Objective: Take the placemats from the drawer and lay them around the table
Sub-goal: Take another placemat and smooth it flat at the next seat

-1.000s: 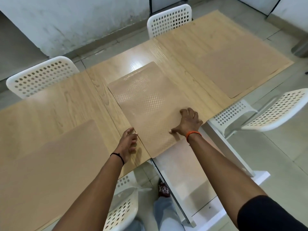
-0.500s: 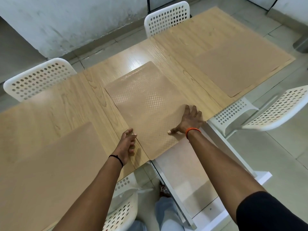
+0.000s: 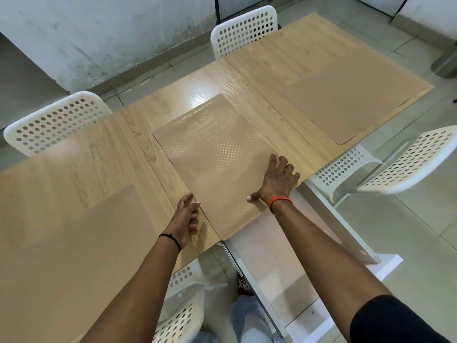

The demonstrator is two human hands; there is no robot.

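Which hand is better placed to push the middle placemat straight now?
The right hand, probably: it lies flat on the middle placemat, fingers spread. The left hand only touches the mat's left edge from the table.

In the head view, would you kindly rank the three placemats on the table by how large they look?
1. Left placemat, nearest the camera, cut off by the frame.
2. Middle placemat, under the right hand.
3. Right placemat, farthest.
Nearness probably explains the differences; true sizes may match.
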